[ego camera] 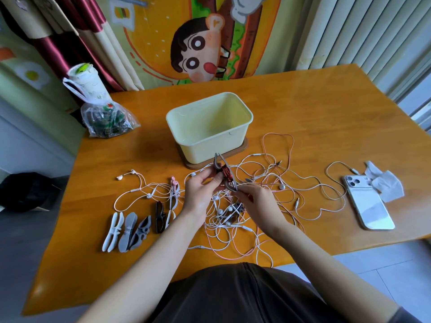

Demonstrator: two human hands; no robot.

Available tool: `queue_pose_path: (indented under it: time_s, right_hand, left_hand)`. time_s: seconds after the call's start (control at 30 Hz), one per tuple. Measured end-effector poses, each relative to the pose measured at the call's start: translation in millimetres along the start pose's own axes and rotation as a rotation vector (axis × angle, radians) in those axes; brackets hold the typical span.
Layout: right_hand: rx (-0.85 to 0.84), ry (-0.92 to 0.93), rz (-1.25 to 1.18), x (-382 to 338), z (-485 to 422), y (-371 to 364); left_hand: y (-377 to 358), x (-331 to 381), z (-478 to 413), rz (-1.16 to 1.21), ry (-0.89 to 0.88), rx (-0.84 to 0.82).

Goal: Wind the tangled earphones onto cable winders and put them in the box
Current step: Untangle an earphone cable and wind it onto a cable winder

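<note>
My left hand (201, 191) grips a grey cable winder (224, 172) with dark red earphone cable wound round its middle, held above the table in front of the box. My right hand (254, 198) pinches the winder's lower end. A pale yellow open box (186, 117) stands on a brown base behind the hands; nothing shows inside it. A tangle of white and pink earphones (268, 183) spreads over the table under and around both hands. Several spare winders (130, 229), white, grey and black, lie in a row at the front left.
A white phone (368, 203) lies face down at the right beside crumpled tissue (384, 183). A clear plastic bag (107, 117) and a white cup (86, 80) sit at the back left. The table's front edge runs just ahead of my body.
</note>
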State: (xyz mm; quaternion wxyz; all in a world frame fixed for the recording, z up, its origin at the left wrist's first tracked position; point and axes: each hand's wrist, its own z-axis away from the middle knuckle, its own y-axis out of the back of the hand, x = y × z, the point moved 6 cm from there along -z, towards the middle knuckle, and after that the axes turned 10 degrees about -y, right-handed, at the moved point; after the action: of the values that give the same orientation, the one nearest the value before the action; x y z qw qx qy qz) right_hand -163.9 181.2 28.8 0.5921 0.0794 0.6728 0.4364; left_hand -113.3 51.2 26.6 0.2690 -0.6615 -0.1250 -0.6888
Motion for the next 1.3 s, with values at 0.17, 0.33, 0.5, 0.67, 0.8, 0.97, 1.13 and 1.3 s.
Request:
queue_pose_path:
  time_s: [0.17, 0.33, 0.5, 0.67, 0.8, 0.97, 1.13, 1.3]
  right_hand:
    - [-0.018, 0.023, 0.039, -0.7, 3.6, -0.9]
    - [-0.070, 0.030, 0.073, -0.1, 8.9, -7.5]
    - [-0.074, 0.020, 0.079, 0.7, 9.6, -7.0]
    - [-0.074, 0.033, 0.081, -1.4, 12.4, -7.8]
    - [-0.062, 0.042, 0.063, -4.4, 13.3, -4.1]
    - [-0.057, 0.083, 0.066, -13.2, 17.5, -4.0]
    - [-0.014, 0.111, 0.078, -18.1, 12.7, 9.7]
    - [0.067, 0.061, 0.082, -8.5, -5.2, 31.0]
  left_hand:
    - [4.1, -5.5, -2.8, -0.094, 0.015, 0.100]
    - [3.4, 6.5, -0.4, -0.310, -0.071, 0.107]
    - [7.8, 3.7, -0.6, -0.330, -0.033, 0.138]
    - [12.8, -3.5, -2.6, -0.314, 0.038, 0.156]
    - [18.2, -12.1, -3.9, -0.294, 0.128, 0.168]
    - [10.7, -1.7, -1.7, -0.584, -0.069, 0.071]
    - [1.6, -1.2, -4.0, -0.991, -0.269, -0.157]
    - [-1.5, -10.2, 4.1, -0.928, -0.268, -0.326]
